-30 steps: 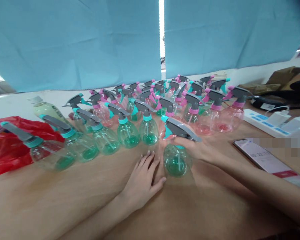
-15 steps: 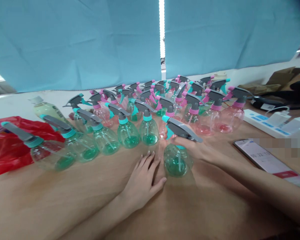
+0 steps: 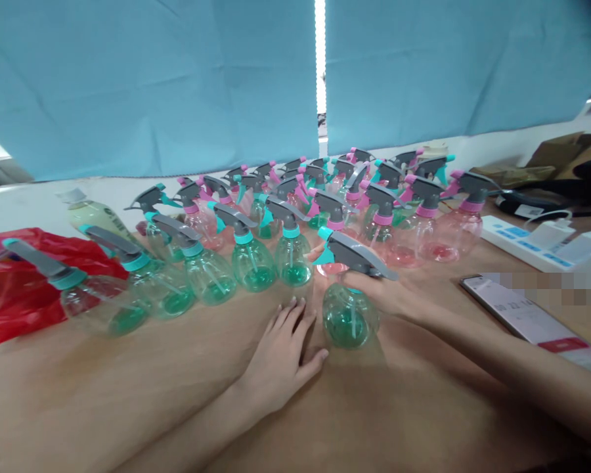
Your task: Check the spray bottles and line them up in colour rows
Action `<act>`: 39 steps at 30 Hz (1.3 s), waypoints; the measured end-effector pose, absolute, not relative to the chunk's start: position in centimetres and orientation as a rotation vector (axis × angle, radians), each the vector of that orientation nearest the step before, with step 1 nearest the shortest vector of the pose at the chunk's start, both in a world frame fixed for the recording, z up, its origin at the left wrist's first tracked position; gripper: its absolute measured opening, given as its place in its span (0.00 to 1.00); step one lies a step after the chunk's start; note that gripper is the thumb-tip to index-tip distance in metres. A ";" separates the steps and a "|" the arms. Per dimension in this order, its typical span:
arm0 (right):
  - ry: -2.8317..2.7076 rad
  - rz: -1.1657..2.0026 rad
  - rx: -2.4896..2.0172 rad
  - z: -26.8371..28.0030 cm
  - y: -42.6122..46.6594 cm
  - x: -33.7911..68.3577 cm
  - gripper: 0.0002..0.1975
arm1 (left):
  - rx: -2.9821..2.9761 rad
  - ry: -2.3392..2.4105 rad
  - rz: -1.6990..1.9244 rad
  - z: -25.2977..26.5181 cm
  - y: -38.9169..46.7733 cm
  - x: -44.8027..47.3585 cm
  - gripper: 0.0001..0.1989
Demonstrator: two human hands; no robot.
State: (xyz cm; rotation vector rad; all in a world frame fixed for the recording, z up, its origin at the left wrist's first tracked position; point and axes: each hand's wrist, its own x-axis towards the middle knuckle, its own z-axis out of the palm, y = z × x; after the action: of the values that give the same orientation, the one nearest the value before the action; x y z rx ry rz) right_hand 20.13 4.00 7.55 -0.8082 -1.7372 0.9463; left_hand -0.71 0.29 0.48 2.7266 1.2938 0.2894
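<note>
In the head view, a clear green spray bottle (image 3: 349,322) with a grey and turquoise trigger head stands upright on the table in front of me. My right hand (image 3: 369,286) is around its neck from behind. The trigger head hides most of that hand, and one or more fingertips show just beyond the turquoise trigger. Flat on the table to the left of this bottle lies my left hand (image 3: 285,348), fingers spread and holding nothing. Its thumb points toward the bottle without touching it. Beyond it stands a row of similar green spray bottles (image 3: 255,263).
Several pink spray bottles (image 3: 446,240) crowd the back of the table. A red plastic bag (image 3: 24,282) and a pale bottle (image 3: 93,217) are at left. On the right are a phone (image 3: 517,309) and a white power strip (image 3: 517,243). A blue curtain (image 3: 152,85) hangs behind.
The fingers of my right hand have straightened forward, and the trigger has swung outward from the neck. The bottle and my left hand stay in place.
</note>
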 end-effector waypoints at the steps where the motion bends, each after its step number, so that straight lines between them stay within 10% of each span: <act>1: -1.740 0.938 -0.809 7.5 4.0 20.2 0.14 | 2.729 1.294 0.287 0.5 0.3 -0.7 0.29; 22: -1.692 0.988 -0.777 7.9 3.8 19.9 0.16 | 2.685 1.271 0.372 0.1 0.4 -0.9 0.30; 39: -1.671 0.948 -0.640 6.9 1.2 3.6 0.18 | 2.222 1.689 1.170 0.7 -5.3 -8.6 0.40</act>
State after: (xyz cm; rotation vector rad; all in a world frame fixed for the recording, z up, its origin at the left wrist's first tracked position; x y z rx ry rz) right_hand 3.60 1.15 6.93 -0.6402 -1.6711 0.9481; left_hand -8.58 -5.25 0.67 2.2218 1.6889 1.1698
